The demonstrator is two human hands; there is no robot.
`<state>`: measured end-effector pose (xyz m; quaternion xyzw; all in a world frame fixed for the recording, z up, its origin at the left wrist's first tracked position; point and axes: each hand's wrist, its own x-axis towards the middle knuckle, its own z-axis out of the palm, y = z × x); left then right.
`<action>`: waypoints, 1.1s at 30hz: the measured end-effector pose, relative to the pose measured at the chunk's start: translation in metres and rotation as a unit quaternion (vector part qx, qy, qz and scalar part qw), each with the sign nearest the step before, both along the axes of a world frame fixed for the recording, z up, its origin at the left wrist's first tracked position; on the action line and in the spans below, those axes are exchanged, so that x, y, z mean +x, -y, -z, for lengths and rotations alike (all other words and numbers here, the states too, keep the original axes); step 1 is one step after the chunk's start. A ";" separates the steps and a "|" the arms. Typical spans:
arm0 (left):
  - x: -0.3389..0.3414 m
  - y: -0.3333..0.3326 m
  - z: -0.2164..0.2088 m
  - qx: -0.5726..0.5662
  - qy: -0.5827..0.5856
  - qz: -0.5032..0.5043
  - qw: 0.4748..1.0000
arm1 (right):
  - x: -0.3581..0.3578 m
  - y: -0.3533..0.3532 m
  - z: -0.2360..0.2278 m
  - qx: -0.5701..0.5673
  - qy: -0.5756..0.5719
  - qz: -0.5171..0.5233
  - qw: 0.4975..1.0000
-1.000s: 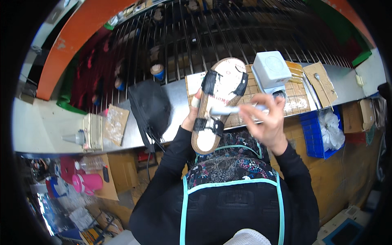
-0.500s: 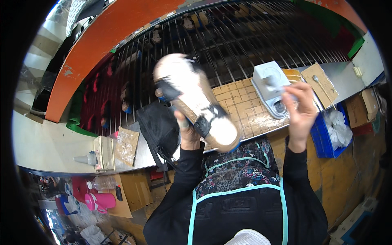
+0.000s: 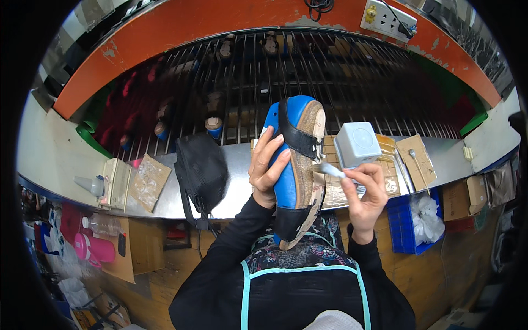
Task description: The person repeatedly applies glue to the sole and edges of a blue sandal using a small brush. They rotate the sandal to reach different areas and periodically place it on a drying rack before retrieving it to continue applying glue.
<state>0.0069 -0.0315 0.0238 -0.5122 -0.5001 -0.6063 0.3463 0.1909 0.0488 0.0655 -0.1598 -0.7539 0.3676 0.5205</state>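
Note:
My left hand grips a sandal on a blue shoe last from its left side, with the toe-to-heel length roughly upright in view. Black straps wrap around the last, and their ends lie on the cork-coloured sole, which is turned to the right. Between thumb and fingers, my right hand pinches a small pale-handled brush. Its bristles reach the sole's edge near the middle; whether they touch cannot be made out. Just beyond that hand stands a light grey container with a square body.
Behind the metal bench, a rack of bars carries several lasts. A black mesh bag sits left of the shoe. At right are a cardboard piece with a thin stick and a blue crate of plastic bags.
The sandal has been turned from its sole facing up to its side, showing the blue last. My right hand has come left and nearer, bringing the brush from the container to the sole.

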 end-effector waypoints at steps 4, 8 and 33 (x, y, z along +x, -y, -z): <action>0.001 0.003 0.004 -0.028 -0.027 -0.024 0.999 | -0.005 0.002 -0.002 0.006 0.042 0.044 0.998; 0.000 0.005 0.004 -0.053 -0.048 -0.045 0.996 | -0.008 0.003 -0.005 0.118 0.076 0.139 0.980; -0.020 -0.001 0.011 -0.063 -0.065 0.005 0.996 | -0.011 -0.027 -0.017 0.193 0.097 0.089 0.972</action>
